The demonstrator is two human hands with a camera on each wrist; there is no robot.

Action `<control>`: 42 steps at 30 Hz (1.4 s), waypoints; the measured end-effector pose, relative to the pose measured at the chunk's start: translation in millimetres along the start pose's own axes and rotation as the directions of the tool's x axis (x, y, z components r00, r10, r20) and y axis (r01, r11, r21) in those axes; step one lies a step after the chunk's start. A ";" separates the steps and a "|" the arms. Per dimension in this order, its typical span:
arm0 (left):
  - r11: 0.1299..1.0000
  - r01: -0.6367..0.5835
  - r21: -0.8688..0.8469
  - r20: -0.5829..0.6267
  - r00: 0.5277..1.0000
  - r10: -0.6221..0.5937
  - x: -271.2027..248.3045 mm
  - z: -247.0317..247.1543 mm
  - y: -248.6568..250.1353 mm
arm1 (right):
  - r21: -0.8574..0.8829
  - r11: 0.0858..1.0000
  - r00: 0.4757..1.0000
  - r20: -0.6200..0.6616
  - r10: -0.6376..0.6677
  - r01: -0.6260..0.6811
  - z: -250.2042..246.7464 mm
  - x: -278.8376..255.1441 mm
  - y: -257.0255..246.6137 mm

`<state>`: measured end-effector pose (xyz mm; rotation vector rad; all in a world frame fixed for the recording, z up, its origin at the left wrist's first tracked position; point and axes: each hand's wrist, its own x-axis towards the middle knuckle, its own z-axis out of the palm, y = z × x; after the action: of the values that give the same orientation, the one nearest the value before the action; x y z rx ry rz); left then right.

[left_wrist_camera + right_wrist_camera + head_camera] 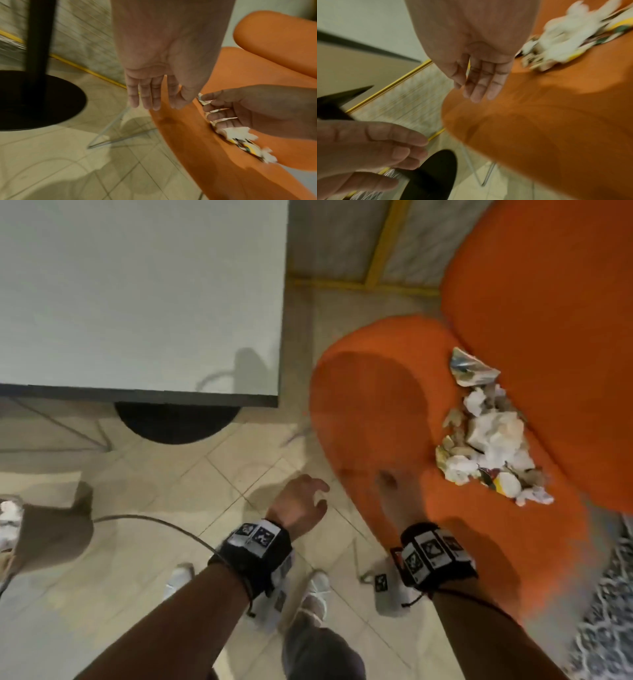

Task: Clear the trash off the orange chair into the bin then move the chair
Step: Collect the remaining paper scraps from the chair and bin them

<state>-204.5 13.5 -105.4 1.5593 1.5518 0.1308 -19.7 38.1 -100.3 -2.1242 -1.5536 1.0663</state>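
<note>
The orange chair (394,412) stands at the right. A pile of crumpled white paper and printed wrappers (489,436) lies where its seat meets the backrest. My right hand (394,491) hovers blurred over the seat's front, short of the pile, with fingers spread and nothing in them (228,112). My left hand (305,498) hangs over the floor just left of the seat edge, fingers relaxed and empty (147,100). A brown bag-like container (51,529) with white paper in it sits at the left edge.
A white table (137,296) fills the upper left, with its black round base (174,422) and post on the tiled floor. A cable (154,522) crosses the floor. The chair's thin metal legs (109,135) show beneath it. A patterned rug (609,611) lies at the lower right.
</note>
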 end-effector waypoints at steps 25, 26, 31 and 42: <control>0.629 -0.712 0.312 0.354 0.701 0.619 286.4 52.3 285.9 | -0.248 0.798 0.831 -0.267 0.488 -0.548 -145.9 95.6 177.5; 0.560 -0.754 0.343 0.435 0.656 0.616 284.4 63.1 292.0 | -0.247 0.798 0.827 -0.291 0.481 -0.551 -142.9 93.8 175.3; 0.491 -0.731 0.475 0.613 0.675 0.412 273.0 111.1 293.0 | -0.157 0.789 0.786 -0.319 0.529 -0.594 -137.1 92.8 168.6; 0.835 -0.547 0.066 0.306 0.807 0.504 263.1 89.9 271.0 | 0.246 0.758 0.715 -0.254 0.652 -0.604 -133.4 73.8 159.9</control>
<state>108.5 243.0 -117.3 2.0095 0.8921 0.0985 195.6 70.2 -138.0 -2.6257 -0.5618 0.8923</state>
